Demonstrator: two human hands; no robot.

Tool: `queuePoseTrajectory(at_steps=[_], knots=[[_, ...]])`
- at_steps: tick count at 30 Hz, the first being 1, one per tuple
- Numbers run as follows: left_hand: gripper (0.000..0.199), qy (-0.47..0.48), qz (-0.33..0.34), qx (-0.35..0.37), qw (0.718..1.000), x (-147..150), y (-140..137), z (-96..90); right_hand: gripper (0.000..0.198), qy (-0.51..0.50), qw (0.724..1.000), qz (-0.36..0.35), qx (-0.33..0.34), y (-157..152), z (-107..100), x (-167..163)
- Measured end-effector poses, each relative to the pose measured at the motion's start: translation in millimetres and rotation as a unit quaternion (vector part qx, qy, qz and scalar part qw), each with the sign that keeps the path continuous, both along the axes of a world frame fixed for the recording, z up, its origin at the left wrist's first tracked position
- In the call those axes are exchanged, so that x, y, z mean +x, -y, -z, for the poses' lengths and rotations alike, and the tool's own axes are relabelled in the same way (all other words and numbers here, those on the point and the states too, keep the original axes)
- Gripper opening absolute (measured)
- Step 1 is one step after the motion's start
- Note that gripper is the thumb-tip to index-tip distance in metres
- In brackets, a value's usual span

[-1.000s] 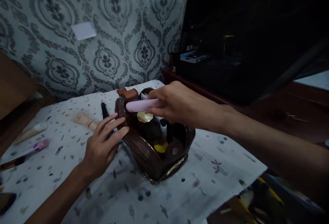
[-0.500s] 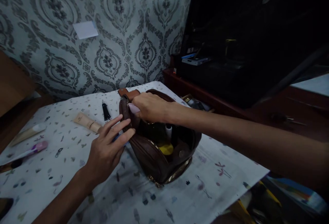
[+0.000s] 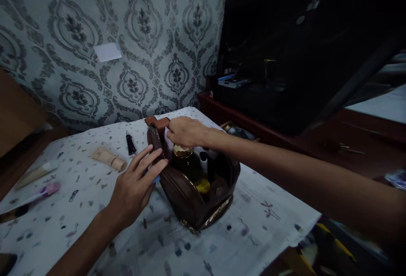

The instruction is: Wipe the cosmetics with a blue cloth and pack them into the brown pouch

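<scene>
A brown cosmetic bag [image 3: 180,191] with gold zips gapes on the table. The fingers of my left hand [image 3: 135,183] hook over its left rim, gripping that edge; a bit of something blue [image 3: 155,179] shows beneath them. My right hand [image 3: 187,131] reaches across into the far end of the bag, fingers closed on a pale lilac item [image 3: 168,140] whose kind I cannot make out. Inside the bag, a gold-capped bottle [image 3: 183,151] stands near that hand, beside a white tube with a dark top [image 3: 203,164] and something yellow [image 3: 202,185].
Left of the bag lie a beige tube [image 3: 109,158], a small black tube [image 3: 130,144], a pale tube [image 3: 37,173] and brushes [image 3: 41,192] on the patterned tablecloth [image 3: 250,233]. A large black screen [image 3: 285,56] leans at the right, above a dark red cabinet.
My right hand has shifted slightly, and more of the lilac item and the gold cap show. The view has tilted a little. My left hand stays at the bag's rim.
</scene>
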State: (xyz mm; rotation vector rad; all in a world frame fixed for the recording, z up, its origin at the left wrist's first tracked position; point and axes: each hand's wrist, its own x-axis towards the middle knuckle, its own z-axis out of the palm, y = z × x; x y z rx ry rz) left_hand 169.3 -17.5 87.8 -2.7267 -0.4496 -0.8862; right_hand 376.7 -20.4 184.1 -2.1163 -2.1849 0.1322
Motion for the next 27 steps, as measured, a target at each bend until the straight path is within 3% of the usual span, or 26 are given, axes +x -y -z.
queuePoseTrajectory(at_steps=[5,15,22,24,27], knots=[[0.053,-0.015,-0.001,-0.002,1.0,2,2,-2.6,0.04,-0.088,0.99,-0.011,-0.108,-5,-3,3],[0.061,-0.016,0.011,-0.026,0.999,4,0,-6.3,0.048,-0.192,0.976,0.014,-0.106,3,1,-1],[0.067,-0.004,-0.028,-0.092,0.995,-10,5,7.8,0.049,-0.118,0.991,0.053,-0.044,21,-3,3],[0.068,-0.025,-0.053,-0.125,0.99,-20,8,18.0,0.048,-0.077,0.995,0.055,0.016,31,-4,2],[0.069,-0.077,-0.086,-0.17,0.979,-40,10,35.7,0.045,-0.057,0.985,0.006,0.162,52,1,-6]])
